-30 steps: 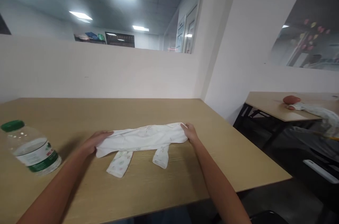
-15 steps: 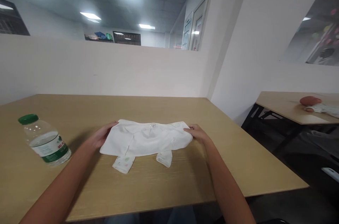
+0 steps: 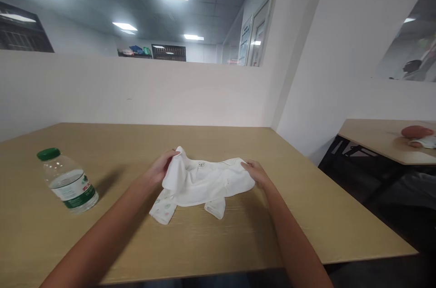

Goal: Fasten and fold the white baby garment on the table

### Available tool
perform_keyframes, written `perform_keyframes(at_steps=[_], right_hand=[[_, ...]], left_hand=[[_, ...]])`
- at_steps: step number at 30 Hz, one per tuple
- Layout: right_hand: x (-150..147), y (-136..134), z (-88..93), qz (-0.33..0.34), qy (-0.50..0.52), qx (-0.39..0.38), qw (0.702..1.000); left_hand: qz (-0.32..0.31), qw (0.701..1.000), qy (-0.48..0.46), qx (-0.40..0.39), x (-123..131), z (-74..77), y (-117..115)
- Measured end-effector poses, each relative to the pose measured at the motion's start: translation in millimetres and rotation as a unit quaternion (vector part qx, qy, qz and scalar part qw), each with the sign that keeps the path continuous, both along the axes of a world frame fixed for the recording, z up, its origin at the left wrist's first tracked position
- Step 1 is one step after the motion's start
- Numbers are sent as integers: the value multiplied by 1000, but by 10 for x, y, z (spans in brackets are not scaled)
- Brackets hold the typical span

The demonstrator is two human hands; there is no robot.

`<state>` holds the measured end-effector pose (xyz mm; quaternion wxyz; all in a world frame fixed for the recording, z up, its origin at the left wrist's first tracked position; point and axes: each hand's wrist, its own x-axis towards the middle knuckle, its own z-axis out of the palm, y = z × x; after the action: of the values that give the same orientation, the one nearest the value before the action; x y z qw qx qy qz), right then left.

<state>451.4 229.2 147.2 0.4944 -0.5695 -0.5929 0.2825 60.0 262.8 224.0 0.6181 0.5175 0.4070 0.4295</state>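
A small white baby garment [image 3: 204, 183] lies on the wooden table, with a little printed tag at its neckline and two sleeves poking out on the near side. The left sleeve shows a faint coloured print. My left hand [image 3: 163, 166] pinches the garment's left edge and holds it raised, folded inward over the body. At the opposite end, my right hand [image 3: 256, 172] grips the right edge, thumb on top, close to the tabletop. The fingers under the cloth are partly hidden.
A clear water bottle [image 3: 70, 183] with a green cap stands at the left of the table [image 3: 218, 251]. A low wall [image 3: 170, 97] with a window above borders the far edge. On a second table [image 3: 378, 140] at right lies a doll-like figure [image 3: 417, 132].
My left hand has lifted the garment's left edge and brought it right, toward the middle. My right hand keeps its hold. The whole view has shifted slightly.
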Motion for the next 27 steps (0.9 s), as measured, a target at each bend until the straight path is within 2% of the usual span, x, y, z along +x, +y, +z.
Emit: perform_keyframes(at_steps=[3,5,6,9,11,13,16,18,21,27], right_hand=[[-11,25,-43,-48,-65,43,996],[-35,60,-73,-73,-101,76,989],[-55,81,-87,-79,-115,92,986],[-144,152,-128,-71,-194,136,969],[-211,205,-154,-55,-262,143,953],[-263,259,-175,-37,-298,132,945],[-293,323,-191,-18,-284,110,952],[-282,342,-190,-15,-261,99,960],[-242,329,-171,-14,-210,78,974],[-202,179,-48,19,-120,20,992]], left_hand=[[-27,998,55,31,226,1,-39],[-66,983,148,92,365,-26,-97],[-84,963,216,140,426,-45,-132],[-95,868,393,288,537,-123,-233],[-77,831,434,339,533,-210,-274],[-74,816,450,356,469,-337,-290],[-87,789,468,389,308,-570,-293],[-103,759,481,426,200,-692,-295],[-126,747,500,419,87,-740,-311],[-162,781,488,354,50,-643,-352]])
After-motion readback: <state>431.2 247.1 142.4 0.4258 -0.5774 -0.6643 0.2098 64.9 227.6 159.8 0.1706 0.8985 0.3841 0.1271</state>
